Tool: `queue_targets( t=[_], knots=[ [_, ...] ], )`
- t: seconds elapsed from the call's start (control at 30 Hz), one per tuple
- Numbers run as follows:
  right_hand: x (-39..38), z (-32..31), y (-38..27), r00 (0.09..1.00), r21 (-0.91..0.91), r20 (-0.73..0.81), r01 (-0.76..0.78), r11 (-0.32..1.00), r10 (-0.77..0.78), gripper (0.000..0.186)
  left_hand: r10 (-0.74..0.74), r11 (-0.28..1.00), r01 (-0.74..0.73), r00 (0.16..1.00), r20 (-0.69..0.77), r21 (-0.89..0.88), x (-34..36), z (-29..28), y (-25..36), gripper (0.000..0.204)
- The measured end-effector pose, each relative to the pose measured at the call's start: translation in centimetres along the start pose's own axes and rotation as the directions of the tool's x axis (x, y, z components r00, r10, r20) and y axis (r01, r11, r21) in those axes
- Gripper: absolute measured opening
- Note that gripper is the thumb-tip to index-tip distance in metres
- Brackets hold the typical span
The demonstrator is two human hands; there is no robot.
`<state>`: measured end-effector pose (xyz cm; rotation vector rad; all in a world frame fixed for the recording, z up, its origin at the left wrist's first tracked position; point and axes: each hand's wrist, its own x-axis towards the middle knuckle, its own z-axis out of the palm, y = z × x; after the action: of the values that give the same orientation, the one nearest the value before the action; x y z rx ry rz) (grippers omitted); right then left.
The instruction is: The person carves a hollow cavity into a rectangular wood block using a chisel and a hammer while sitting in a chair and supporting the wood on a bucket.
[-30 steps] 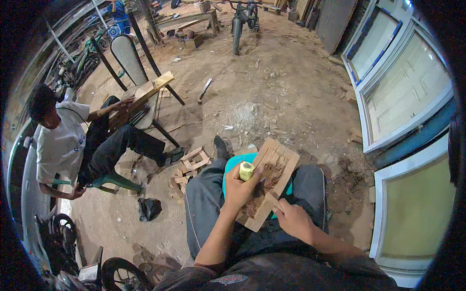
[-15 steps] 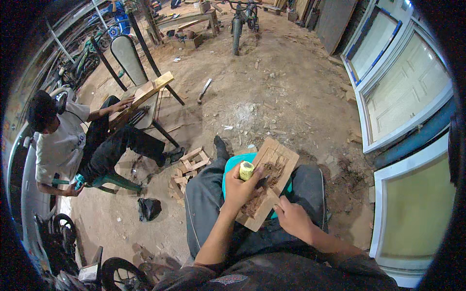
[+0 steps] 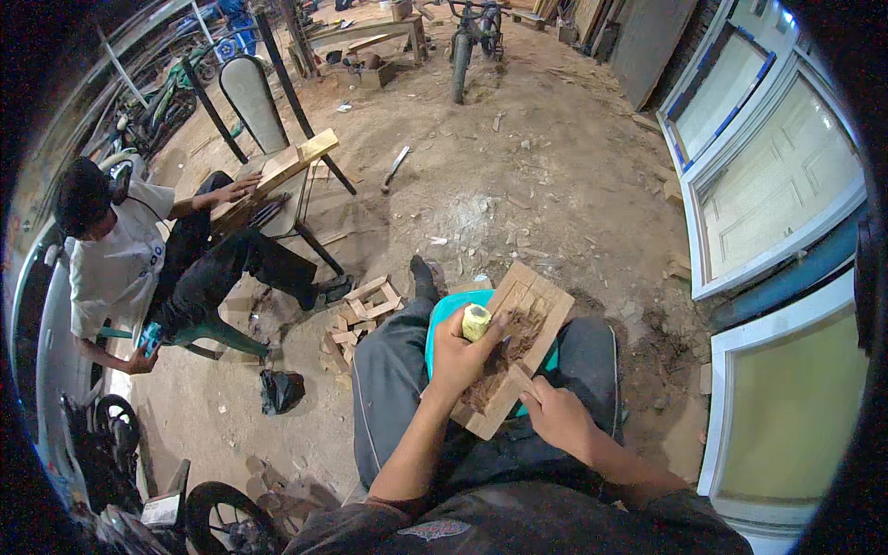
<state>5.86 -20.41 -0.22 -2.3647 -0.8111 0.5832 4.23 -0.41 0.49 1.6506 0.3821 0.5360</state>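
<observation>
A rectangular wooden block (image 3: 553, 310) with a hollowed middle rests slantwise over my lap, with brown shavings (image 3: 524, 335) lying in the hollow. My left hand (image 3: 455, 356) is closed around a tool's thick yellow handle (image 3: 475, 322), its end pointing up; the working end is hidden behind the hand. My right hand (image 3: 558, 413), at the block's right side, is closed on a narrow wooden stick (image 3: 521, 378) that reaches over the block's edge. Whether the stick belongs to a larger tool I cannot tell. Beneath the block shows a turquoise plastic surface (image 3: 442, 310) between my legs.
Wood offcuts (image 3: 372, 301) lie by my left leg, near a black plastic bag (image 3: 281, 392). A seated co-worker (image 3: 120, 250) at left rests a hand on a wooden beam (image 3: 296, 165) across a chair. A hammer-like tool (image 3: 395, 169) lies ahead. White-framed panels (image 3: 786, 407) stand at right.
The whole view has shifted slightly. My hands, the yellow handle and the block keep nearly the same places relative to each other. The co-worker's turquoise handheld object has tilted a little.
</observation>
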Motion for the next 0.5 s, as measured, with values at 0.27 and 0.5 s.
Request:
queue_targets(
  t=[0.27,0.5],
  knots=[
    [0.2,-0.4,-0.5,0.999,0.052,-0.046,-0.016,0.999,0.018,0.025,-0.015,0.997,0.017,1.0,0.026,-0.07,0.1,0.1,-0.2,0.02],
    [-0.3,-0.4,0.0,0.999,-0.006,0.024,-0.021,1.0,0.022,0.023,-0.027,0.998,0.029,0.999,0.031,-0.064,-0.1,0.3,0.9,0.018]
  ],
)
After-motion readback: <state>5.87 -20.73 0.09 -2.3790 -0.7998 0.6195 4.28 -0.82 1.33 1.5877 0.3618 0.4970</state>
